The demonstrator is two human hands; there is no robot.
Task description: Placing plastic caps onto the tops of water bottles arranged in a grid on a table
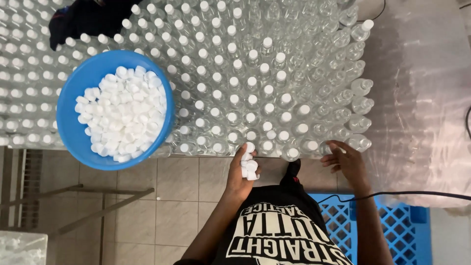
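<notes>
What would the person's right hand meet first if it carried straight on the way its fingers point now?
Probably the uncapped clear bottle at the table's near edge: the right hand has its fingertips pointing up-left at it, seemingly touching already, though depth is hard to judge.

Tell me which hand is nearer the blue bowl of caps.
Left. The left hand, holding white caps, is just right of the blue bowl; the right hand touches bottles farther right.

Bowl [68, 127] of caps [122, 113] on bottles [235, 73] at left, crate [392, 221] on floor [162, 196] at right
</notes>
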